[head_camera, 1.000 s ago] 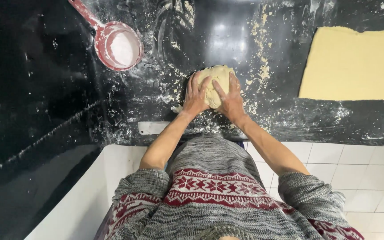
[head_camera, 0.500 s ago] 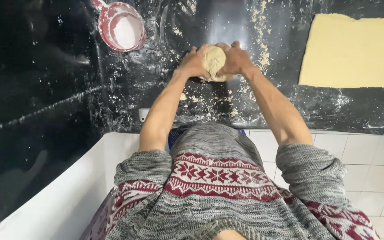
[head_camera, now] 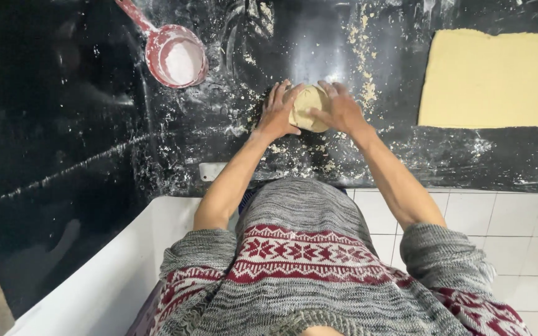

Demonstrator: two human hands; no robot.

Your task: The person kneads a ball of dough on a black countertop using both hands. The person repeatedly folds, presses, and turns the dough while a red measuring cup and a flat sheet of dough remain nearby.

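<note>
Both hands, left hand (head_camera: 277, 113) and right hand (head_camera: 342, 110), clasp the dough ball (head_camera: 307, 108) on the floury black counter (head_camera: 82, 124).

Black floured counter (head_camera: 63, 124): dough ball (head_camera: 309, 106), pink flour scoop (head_camera: 175, 59), rolled dough sheet (head_camera: 496, 81).

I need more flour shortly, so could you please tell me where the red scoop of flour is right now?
In the head view, the red plastic scoop of white flour lies on the black floured worktop, up and left of the left hand and the dough ball.
</note>
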